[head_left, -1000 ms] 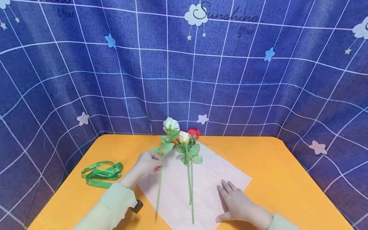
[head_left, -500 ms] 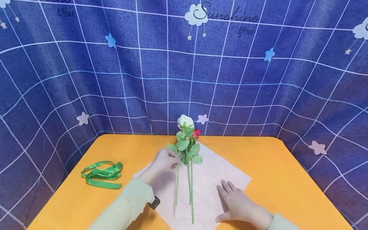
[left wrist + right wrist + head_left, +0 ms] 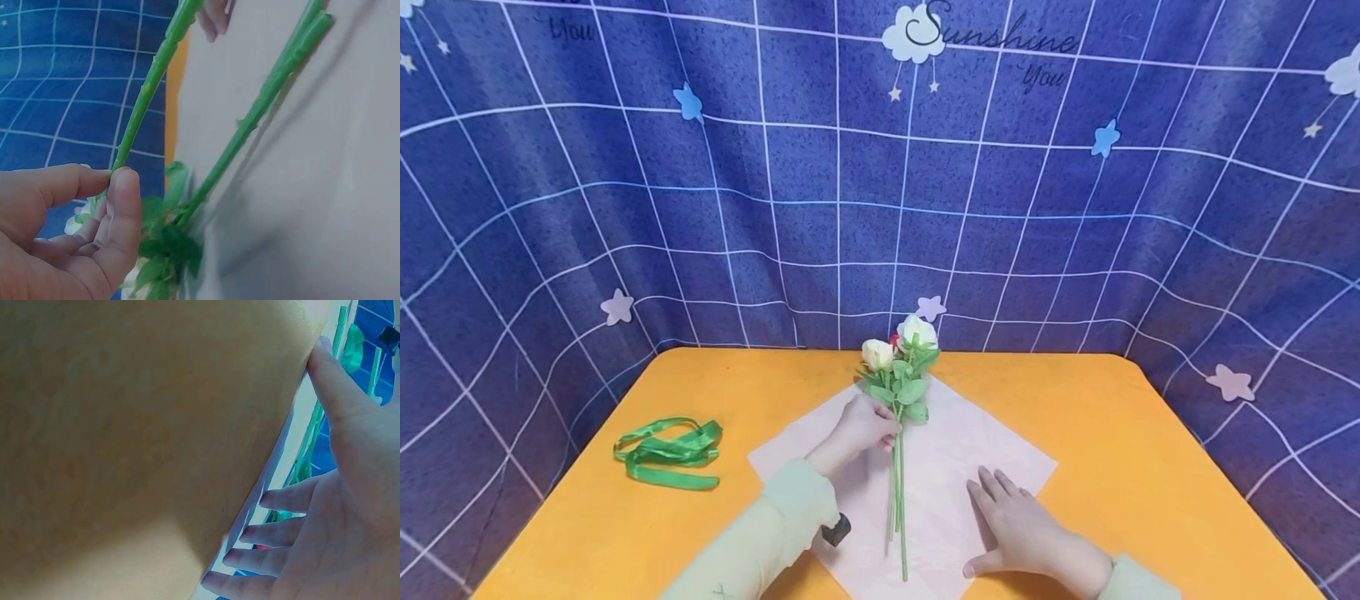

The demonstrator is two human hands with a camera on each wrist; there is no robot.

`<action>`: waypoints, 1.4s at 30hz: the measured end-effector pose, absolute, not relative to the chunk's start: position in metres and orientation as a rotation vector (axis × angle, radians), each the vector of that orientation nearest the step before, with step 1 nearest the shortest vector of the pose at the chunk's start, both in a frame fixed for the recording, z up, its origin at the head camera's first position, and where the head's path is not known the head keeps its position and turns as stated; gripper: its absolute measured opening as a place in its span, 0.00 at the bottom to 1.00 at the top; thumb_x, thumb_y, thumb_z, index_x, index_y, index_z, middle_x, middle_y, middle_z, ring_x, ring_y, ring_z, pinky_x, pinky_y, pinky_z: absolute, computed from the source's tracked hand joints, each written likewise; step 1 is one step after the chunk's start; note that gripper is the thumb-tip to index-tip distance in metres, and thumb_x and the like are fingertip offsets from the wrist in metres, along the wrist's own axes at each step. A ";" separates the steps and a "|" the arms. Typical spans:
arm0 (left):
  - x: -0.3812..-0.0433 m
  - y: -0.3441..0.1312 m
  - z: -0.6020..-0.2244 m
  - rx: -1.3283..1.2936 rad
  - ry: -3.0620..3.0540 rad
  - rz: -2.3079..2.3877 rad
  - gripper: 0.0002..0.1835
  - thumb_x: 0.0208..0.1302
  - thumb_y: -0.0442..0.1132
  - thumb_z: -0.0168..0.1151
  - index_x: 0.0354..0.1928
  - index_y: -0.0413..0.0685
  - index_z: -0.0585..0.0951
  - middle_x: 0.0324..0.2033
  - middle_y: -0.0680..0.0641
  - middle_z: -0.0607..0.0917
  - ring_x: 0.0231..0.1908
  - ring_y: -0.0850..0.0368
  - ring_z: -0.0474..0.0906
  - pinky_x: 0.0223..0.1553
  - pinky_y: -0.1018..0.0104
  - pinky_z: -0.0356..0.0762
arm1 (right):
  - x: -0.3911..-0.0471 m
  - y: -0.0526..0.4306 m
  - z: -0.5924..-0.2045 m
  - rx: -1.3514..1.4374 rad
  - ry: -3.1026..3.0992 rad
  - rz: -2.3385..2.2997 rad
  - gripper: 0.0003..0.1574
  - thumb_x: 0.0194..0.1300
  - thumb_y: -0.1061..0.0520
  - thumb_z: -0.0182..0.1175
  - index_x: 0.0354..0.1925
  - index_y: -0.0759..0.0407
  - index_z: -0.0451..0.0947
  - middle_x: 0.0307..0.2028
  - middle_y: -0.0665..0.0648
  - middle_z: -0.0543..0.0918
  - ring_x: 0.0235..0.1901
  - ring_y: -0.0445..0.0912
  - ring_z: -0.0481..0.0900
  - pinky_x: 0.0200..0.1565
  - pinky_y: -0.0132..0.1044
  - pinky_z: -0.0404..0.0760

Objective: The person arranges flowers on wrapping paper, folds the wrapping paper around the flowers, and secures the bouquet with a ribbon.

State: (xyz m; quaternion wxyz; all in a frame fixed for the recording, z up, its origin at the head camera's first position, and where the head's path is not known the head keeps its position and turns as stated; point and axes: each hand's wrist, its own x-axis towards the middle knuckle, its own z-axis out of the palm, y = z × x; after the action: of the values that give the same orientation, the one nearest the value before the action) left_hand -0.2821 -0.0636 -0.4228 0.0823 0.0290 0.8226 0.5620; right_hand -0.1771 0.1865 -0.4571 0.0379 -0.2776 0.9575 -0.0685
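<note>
My left hand [image 3: 867,425] pinches the green stem of a white rose [image 3: 919,333] between thumb and forefinger. In the left wrist view that stem [image 3: 142,103] stands clear of the paper, apart from two other stems [image 3: 250,115] lying below. Those belong to a cream rose [image 3: 877,355] and a red rose [image 3: 893,341], the red one mostly hidden behind the white bloom. Under them spreads a pale pink wrapping paper [image 3: 977,442], turned cornerwise. My right hand [image 3: 1018,527] rests on its right edge, fingers spread; the right wrist view shows these fingers [image 3: 275,530] straight.
A loosely coiled green ribbon [image 3: 673,454] lies left on the orange table [image 3: 1105,417]. A blue grid-patterned curtain [image 3: 985,183] hangs behind the table and along both sides. A small black device [image 3: 836,530] sits at my left wrist.
My left hand has carried the white rose rightward from the paper's left side to over the other roses. The cream bloom shows again beside it. My right hand has stayed in place.
</note>
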 end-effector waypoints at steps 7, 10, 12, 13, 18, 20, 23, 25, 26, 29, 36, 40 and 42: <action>-0.280 -0.054 -0.432 0.125 2.520 1.601 0.02 0.54 0.26 0.62 0.27 0.34 0.79 0.16 0.42 0.82 0.15 0.55 0.80 0.23 0.63 0.82 | -0.177 0.186 -0.456 -0.865 2.943 -0.207 0.72 0.38 0.20 0.62 0.64 0.71 0.62 0.64 0.75 0.62 0.62 0.71 0.61 0.52 0.66 0.68; -0.282 -0.052 -0.438 0.148 2.541 1.585 0.03 0.53 0.26 0.62 0.24 0.36 0.80 0.14 0.43 0.81 0.14 0.54 0.79 0.22 0.61 0.82 | -0.178 0.185 -0.456 -0.867 2.943 -0.204 0.72 0.38 0.20 0.62 0.64 0.71 0.62 0.64 0.75 0.62 0.62 0.71 0.61 0.52 0.66 0.68; -0.283 -0.051 -0.441 0.157 2.547 1.587 0.04 0.52 0.25 0.61 0.23 0.36 0.80 0.14 0.43 0.80 0.13 0.55 0.78 0.22 0.61 0.81 | -0.178 0.185 -0.457 -0.871 2.947 -0.205 0.72 0.38 0.20 0.62 0.64 0.71 0.62 0.64 0.75 0.62 0.62 0.71 0.61 0.52 0.66 0.69; -0.284 -0.051 -0.443 0.163 2.553 1.589 0.04 0.52 0.25 0.61 0.22 0.36 0.79 0.13 0.44 0.80 0.12 0.56 0.78 0.21 0.61 0.81 | -0.178 0.185 -0.457 -0.872 2.950 -0.205 0.72 0.38 0.20 0.62 0.64 0.71 0.62 0.64 0.75 0.62 0.62 0.71 0.61 0.52 0.66 0.69; -0.286 -0.050 -0.449 0.168 2.582 1.566 0.05 0.49 0.24 0.60 0.21 0.37 0.77 0.12 0.45 0.79 0.11 0.58 0.75 0.19 0.63 0.80 | -0.178 0.185 -0.457 -0.874 2.950 -0.210 0.73 0.37 0.19 0.61 0.64 0.71 0.62 0.64 0.76 0.62 0.62 0.71 0.61 0.52 0.66 0.69; -0.285 -0.050 -0.452 0.170 2.595 1.536 0.05 0.49 0.24 0.60 0.21 0.38 0.77 0.12 0.45 0.79 0.11 0.58 0.75 0.19 0.63 0.80 | -0.178 0.185 -0.457 -0.871 2.943 -0.214 0.72 0.37 0.19 0.61 0.64 0.71 0.62 0.64 0.75 0.62 0.62 0.71 0.61 0.52 0.66 0.69; -0.284 -0.050 -0.454 0.188 2.617 1.496 0.05 0.49 0.24 0.60 0.21 0.38 0.78 0.12 0.44 0.79 0.11 0.56 0.77 0.19 0.64 0.80 | -0.178 0.185 -0.457 -0.868 2.934 -0.218 0.73 0.38 0.19 0.61 0.64 0.71 0.62 0.64 0.75 0.62 0.62 0.71 0.61 0.52 0.66 0.69; -0.284 -0.050 -0.456 0.198 2.623 1.491 0.05 0.49 0.24 0.61 0.21 0.37 0.78 0.12 0.43 0.80 0.12 0.56 0.77 0.19 0.64 0.80 | -0.178 0.186 -0.457 -0.870 2.936 -0.213 0.73 0.38 0.19 0.61 0.64 0.71 0.62 0.64 0.75 0.62 0.62 0.71 0.61 0.52 0.66 0.69; -0.284 -0.050 -0.456 0.198 2.624 1.490 0.05 0.50 0.24 0.62 0.21 0.37 0.78 0.12 0.43 0.80 0.12 0.55 0.77 0.18 0.64 0.80 | -0.178 0.186 -0.457 -0.870 2.936 -0.212 0.73 0.38 0.19 0.61 0.64 0.71 0.62 0.64 0.75 0.62 0.62 0.71 0.60 0.52 0.66 0.69; -0.284 -0.051 -0.457 0.195 2.619 1.501 0.05 0.50 0.25 0.64 0.22 0.36 0.79 0.13 0.43 0.80 0.12 0.55 0.78 0.19 0.64 0.80 | -0.178 0.185 -0.458 -0.870 2.941 -0.210 0.73 0.38 0.19 0.61 0.64 0.71 0.62 0.64 0.75 0.61 0.62 0.71 0.60 0.52 0.66 0.69; -0.279 -0.056 -0.453 0.234 2.646 1.458 0.05 0.51 0.28 0.67 0.24 0.37 0.80 0.15 0.44 0.81 0.15 0.55 0.79 0.19 0.67 0.79 | -0.179 0.185 -0.458 -0.878 2.944 -0.204 0.72 0.38 0.19 0.60 0.64 0.71 0.62 0.64 0.75 0.62 0.62 0.71 0.61 0.52 0.66 0.69; -0.269 -0.062 -0.445 0.338 2.697 1.382 0.05 0.52 0.28 0.66 0.24 0.38 0.79 0.16 0.48 0.80 0.16 0.55 0.79 0.18 0.70 0.76 | -0.179 0.186 -0.459 -0.879 2.945 -0.202 0.72 0.38 0.18 0.60 0.64 0.71 0.62 0.64 0.75 0.62 0.62 0.71 0.61 0.52 0.66 0.69; -0.262 -0.066 -0.441 0.394 2.697 1.364 0.03 0.51 0.27 0.64 0.25 0.37 0.79 0.16 0.49 0.79 0.16 0.56 0.78 0.17 0.71 0.75 | -0.179 0.187 -0.460 -0.875 2.945 -0.201 0.73 0.38 0.18 0.60 0.64 0.71 0.62 0.64 0.75 0.62 0.62 0.71 0.61 0.52 0.66 0.69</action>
State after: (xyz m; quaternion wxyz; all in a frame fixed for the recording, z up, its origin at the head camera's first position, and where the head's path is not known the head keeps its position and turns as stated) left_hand -0.2617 -0.0656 -0.4409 0.0468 0.1290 0.8840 0.4470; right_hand -0.1788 0.1868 -0.4596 0.0312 -0.2842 0.9560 -0.0654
